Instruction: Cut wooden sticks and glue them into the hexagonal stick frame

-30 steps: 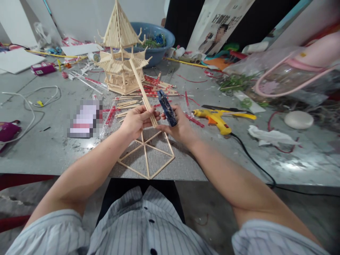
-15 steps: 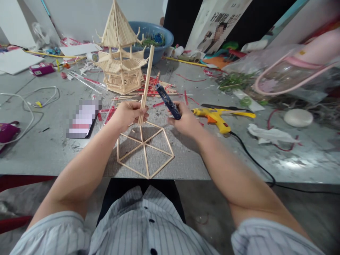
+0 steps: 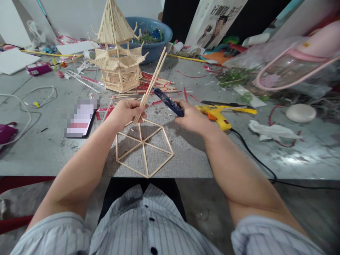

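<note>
Pinched in my left hand (image 3: 132,112) are a few thin wooden sticks (image 3: 153,80), tilted up to the right; two are long, and a shorter end shows beside them. My right hand (image 3: 190,117) is wrapped round a dark blue, scuffed tool (image 3: 168,102) that looks like a utility knife; its blade cannot be made out. The tool's far end is close to the sticks. Below my hands, a flat six-sided frame of sticks with spokes (image 3: 142,142) lies on the table, its far corner partly behind my left fingers. A stick pagoda model (image 3: 119,65) stands beyond.
A yellow glue gun (image 3: 219,117) with a black cord lies right of my right hand. Left are a phone (image 3: 81,118) and white cable. Loose sticks in red wrapping (image 3: 156,84), a blue basin (image 3: 158,47), a white oval object (image 3: 301,112) and a clear pink-handled container (image 3: 294,71) are around.
The sticks in my left hand now lean further right and have fanned apart slightly. My right hand with the blue tool has shifted a little right, and the tool lies flatter.
</note>
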`<action>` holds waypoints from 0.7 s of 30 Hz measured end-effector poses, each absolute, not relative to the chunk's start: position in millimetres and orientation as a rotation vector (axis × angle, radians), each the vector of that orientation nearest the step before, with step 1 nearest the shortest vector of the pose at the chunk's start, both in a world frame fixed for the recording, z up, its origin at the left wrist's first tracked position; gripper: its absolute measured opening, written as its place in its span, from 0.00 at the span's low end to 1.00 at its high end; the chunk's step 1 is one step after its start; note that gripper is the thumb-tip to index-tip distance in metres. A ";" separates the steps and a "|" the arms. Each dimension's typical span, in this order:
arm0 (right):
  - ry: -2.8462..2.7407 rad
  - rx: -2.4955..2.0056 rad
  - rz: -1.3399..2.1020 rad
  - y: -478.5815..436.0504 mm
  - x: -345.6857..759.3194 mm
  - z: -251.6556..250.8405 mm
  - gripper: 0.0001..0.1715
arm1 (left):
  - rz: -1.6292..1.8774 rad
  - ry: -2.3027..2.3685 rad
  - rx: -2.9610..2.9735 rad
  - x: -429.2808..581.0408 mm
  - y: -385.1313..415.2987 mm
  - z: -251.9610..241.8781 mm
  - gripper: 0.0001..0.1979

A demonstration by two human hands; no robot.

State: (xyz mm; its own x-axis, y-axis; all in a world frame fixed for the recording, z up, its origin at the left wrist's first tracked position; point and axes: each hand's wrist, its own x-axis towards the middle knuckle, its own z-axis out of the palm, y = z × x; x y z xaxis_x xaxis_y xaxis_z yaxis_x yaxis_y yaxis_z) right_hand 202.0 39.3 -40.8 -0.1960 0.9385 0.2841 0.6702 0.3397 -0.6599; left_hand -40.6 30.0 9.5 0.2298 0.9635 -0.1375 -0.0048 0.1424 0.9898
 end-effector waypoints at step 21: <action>-2.050 -1.555 0.430 26.8 190.3 -25.5 0.39 | 1.232 1.091 1.376 -37.4 36.2 0.4 0.13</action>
